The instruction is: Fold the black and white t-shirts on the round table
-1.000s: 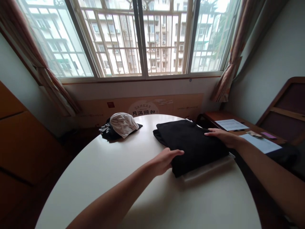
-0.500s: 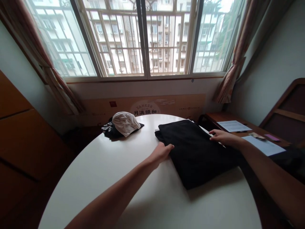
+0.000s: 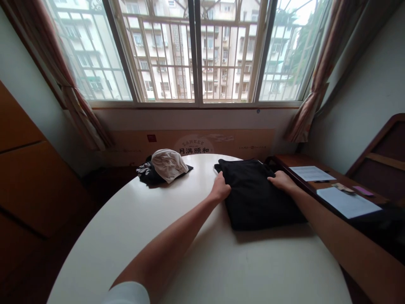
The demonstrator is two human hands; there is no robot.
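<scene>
Your folded black cloth lies on the right of the round white table, close to the rim by the wooden desk, with wide bare tabletop in front and to its left. Your left hand now sits further up the cloth's left edge, though whether it pinches, you can't tell. Your right hand rests open on top. A white cloth bundle sits beyond, under the window.

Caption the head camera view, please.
Left hand and right hand rest on a folded black cloth on a round white table.
</scene>
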